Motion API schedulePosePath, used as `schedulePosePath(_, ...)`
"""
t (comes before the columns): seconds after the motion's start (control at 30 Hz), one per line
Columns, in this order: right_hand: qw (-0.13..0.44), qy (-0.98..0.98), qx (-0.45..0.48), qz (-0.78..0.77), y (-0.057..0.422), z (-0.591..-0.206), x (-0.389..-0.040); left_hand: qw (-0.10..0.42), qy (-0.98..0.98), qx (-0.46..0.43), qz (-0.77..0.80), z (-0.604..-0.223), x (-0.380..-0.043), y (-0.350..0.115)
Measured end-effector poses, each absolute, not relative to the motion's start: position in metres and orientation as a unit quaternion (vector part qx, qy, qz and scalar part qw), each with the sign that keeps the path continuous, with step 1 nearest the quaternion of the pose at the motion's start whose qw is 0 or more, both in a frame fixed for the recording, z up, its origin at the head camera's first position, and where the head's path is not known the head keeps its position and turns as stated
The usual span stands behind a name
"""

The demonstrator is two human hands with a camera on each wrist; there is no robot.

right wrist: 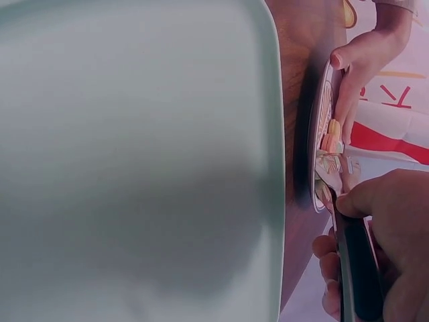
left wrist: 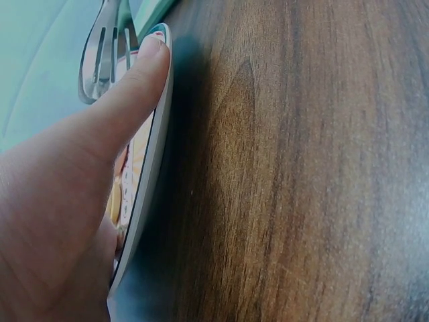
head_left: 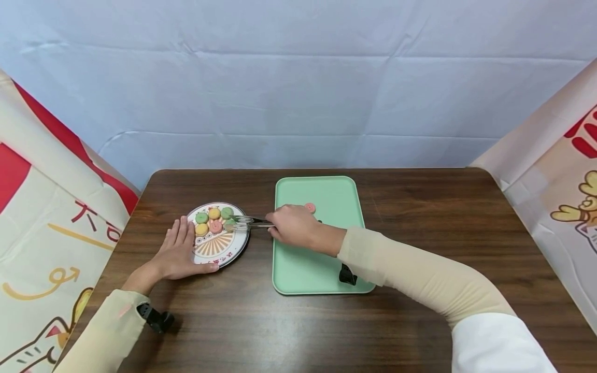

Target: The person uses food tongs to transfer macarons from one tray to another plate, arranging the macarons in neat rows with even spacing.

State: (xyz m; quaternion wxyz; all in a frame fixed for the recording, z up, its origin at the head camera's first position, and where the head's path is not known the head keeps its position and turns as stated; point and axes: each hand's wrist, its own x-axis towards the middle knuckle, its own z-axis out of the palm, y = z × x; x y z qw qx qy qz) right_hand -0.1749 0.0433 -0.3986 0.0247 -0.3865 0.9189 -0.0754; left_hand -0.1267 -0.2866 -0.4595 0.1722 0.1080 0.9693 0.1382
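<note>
At the left of the table my left hand point(head_left: 179, 255) touches the rim of a round patterned plate point(head_left: 219, 255), its fingers straight along the left side and its thumb at the near edge. Green, yellow and pink macarons point(head_left: 215, 226) lie on the plate's far half. My right hand point(head_left: 296, 226) grips metal serving tongs point(head_left: 257, 225) with dark handles, reaching left over the tray. The slotted tips are over the plate at a green macaron point(head_left: 228, 224) on its right side; I cannot tell whether they pinch it.
A light green rectangular tray point(head_left: 298, 274) with a raised rim lies right of the plate, under my right forearm. On it, just beyond my right hand, is one pink macaron point(head_left: 310, 207). A pale cloth point(head_left: 298, 103) hangs behind the brown wooden table point(head_left: 429, 223).
</note>
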Motion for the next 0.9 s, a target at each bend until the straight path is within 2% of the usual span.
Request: schedulePosePath(0.9, 0.018, 0.927, -0.366, -0.076, 0.0471, -0.4014, -0.1743, 0.173, 0.968, 0.108, 0.143, -0.4563, -0.1257, -0.2849)
